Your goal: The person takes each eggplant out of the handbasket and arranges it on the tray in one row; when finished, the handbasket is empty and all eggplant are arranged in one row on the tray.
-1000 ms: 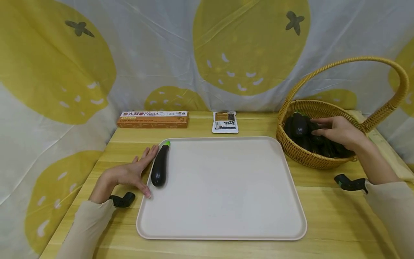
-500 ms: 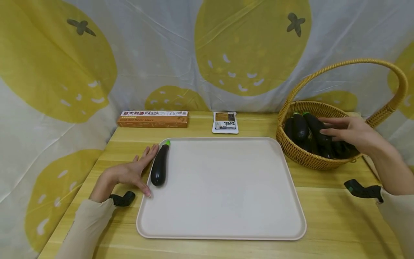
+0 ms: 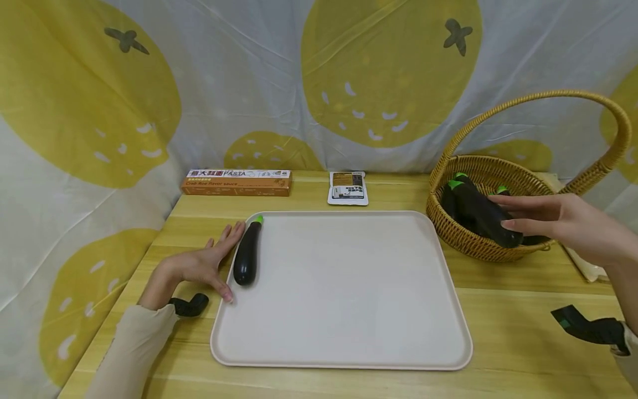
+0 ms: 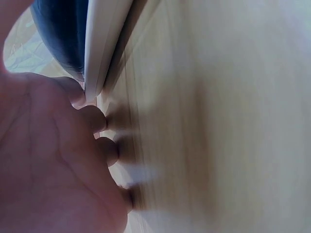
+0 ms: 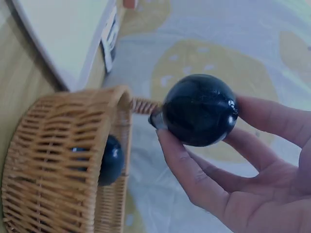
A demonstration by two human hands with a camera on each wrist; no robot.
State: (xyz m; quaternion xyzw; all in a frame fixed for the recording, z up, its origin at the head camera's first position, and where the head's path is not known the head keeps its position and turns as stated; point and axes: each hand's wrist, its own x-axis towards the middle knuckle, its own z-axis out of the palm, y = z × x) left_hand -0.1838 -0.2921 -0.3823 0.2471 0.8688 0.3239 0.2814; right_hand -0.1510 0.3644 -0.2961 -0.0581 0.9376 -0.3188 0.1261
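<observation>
My right hand pinches a dark eggplant between thumb and fingers, over the wicker basket. In the right wrist view the rounded end of the held eggplant faces the camera, above the basket's rim. More eggplants lie in the basket, one showing past the rim. At the tray's left side, my left hand rests spread, thumb on the tray rim and fingers along its edge. Right beside those fingers, another eggplant with a green cap lies on the white tray.
Behind the tray stand an orange and white pasta box and a flat sauce packet. The basket's tall handle arches over its opening. A patterned curtain hangs along the back and left of the wooden table.
My right hand has drawn the eggplant up from among the others in the basket, moving right and toward me. The left hand and the eggplant on the tray have stayed put.
</observation>
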